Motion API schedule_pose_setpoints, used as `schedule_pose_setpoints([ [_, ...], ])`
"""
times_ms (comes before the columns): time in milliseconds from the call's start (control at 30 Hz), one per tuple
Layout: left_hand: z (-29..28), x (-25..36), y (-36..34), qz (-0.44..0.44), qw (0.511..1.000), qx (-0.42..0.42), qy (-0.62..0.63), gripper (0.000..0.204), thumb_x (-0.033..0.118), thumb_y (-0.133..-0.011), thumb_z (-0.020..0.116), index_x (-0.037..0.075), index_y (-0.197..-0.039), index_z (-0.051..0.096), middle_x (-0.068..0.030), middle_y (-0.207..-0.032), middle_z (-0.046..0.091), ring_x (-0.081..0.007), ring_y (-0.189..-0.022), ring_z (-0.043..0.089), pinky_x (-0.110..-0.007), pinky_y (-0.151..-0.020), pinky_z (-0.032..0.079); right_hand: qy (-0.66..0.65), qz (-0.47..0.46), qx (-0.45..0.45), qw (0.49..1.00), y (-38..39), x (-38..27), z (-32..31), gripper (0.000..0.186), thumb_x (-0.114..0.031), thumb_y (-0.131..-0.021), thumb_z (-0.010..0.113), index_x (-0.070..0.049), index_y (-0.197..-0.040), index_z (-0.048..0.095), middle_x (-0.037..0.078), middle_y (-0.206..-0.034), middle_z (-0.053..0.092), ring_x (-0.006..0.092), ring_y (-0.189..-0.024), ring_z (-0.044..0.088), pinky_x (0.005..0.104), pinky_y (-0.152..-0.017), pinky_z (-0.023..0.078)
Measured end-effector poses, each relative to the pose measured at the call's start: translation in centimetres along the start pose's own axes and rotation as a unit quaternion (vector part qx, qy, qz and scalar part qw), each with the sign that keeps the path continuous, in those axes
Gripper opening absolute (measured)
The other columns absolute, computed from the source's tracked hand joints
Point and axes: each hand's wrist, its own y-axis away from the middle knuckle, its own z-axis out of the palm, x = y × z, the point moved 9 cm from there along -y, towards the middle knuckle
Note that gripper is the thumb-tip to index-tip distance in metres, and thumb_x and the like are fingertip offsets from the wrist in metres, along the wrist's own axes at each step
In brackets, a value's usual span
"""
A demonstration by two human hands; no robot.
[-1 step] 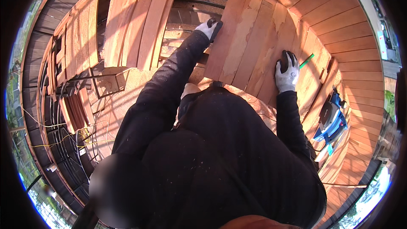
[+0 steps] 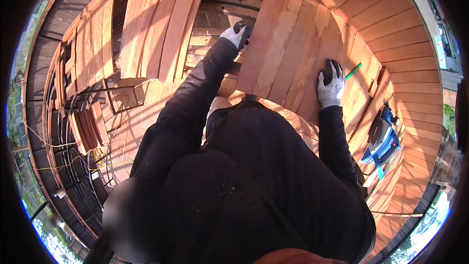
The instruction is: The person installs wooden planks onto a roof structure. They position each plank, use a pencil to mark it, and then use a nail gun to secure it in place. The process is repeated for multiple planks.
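Note:
My left hand (image 2: pixel 235 35), in a white glove with dark fingers, is beside the left edge of a row of reddish-brown wooden boards (image 2: pixel 281 44) laid side by side. Its thumb stands apart from the bent fingers and no held object shows; whether the fingertips touch the board edge is unclear. Below it is a gap with dark framing bars (image 2: pixel 229 6). My right hand (image 2: pixel 331 85), gloved the same way, lies with spread fingers on the right part of the boards. A thin green strip (image 2: pixel 353 71) is just to its right.
A blue power tool (image 2: pixel 383 139) rests on the right among boards. Another group of loose boards (image 2: pixel 159 29) lies to the left of the gap. Short stacked wood pieces (image 2: pixel 88 129) and a yellow cord (image 2: pixel 97 159) are at lower left. Curved plank decking (image 2: pixel 410 39) surrounds the right side.
My left hand has drawn back slightly to the left, away from the board edge. My right hand stays in place on the boards.

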Motion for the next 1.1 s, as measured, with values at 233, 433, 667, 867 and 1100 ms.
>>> schedule_pose_setpoints([
  [233,-9.5,4.2,10.1,0.109,0.988,0.106,0.009,0.029,0.013,-0.096,0.054,0.0,-0.121,0.062,-0.005,-0.088,0.067,-0.0119,-0.079,0.064,-0.025,-0.073,0.051,-0.024,-0.054,0.033,0.998,0.5,-3.4,-2.2,0.052,-0.022,-0.081,0.068,-0.009,-0.13,0.056,0.013,-0.133,0.055,0.0327,-0.129,0.046,0.0496,-0.112,0.031],
  [433,-8.8,5.8,12.8,0.091,0.987,0.075,-0.111,0.029,0.008,-0.089,0.051,0.005,-0.112,0.068,-0.0119,-0.095,0.071,-0.0223,-0.087,0.07,-0.031,-0.079,0.053,-0.096,-0.097,-0.083,0.987,1.4,-10.5,-0.2,0.058,-0.026,-0.083,0.068,-0.013,-0.137,0.051,0.013,-0.139,0.05,0.0334,-0.135,0.04,0.0501,-0.115,0.026],
  [667,-1.7,3.3,5.3,0.009,0.987,0.01,-0.161,0.062,0.048,-0.09,0.06,0.001,-0.13,0.053,-0.0214,-0.103,0.07,-0.035,-0.1,0.067,-0.042,-0.088,0.052,-0.083,-0.066,-0.099,0.989,-6.6,-11.8,5.3,0.061,-0.039,-0.088,0.063,-0.015,-0.142,0.047,0.015,-0.145,0.045,0.0348,-0.14,0.033,0.0494,-0.118,0.022],
  [867,1.4,3.1,3.6,-0.076,0.969,-0.07,-0.224,0.073,0.059,-0.092,0.05,0.0,-0.135,0.048,-0.0261,-0.12,0.064,-0.0373,-0.112,0.062,-0.044,-0.098,0.047,0.029,0.018,-0.137,0.99,-14.2,-10.1,8.3,0.071,-0.051,-0.091,0.054,-0.011,-0.148,0.039,0.018,-0.155,0.033,0.0346,-0.147,0.023,0.0508,-0.12,0.015],
  [1100,1.1,5.3,4.8,-0.112,0.952,-0.074,-0.276,0.073,0.057,-0.093,0.047,0.0,-0.139,0.044,-0.0293,-0.114,0.065,-0.0405,-0.107,0.064,-0.047,-0.094,0.049,0.064,0.16,-0.151,0.973,-23.7,-13.7,12.0,0.081,-0.058,-0.093,0.044,-0.004,-0.152,0.03,0.033,-0.155,0.022,0.0478,-0.145,0.018,0.0567,-0.118,0.012],
])
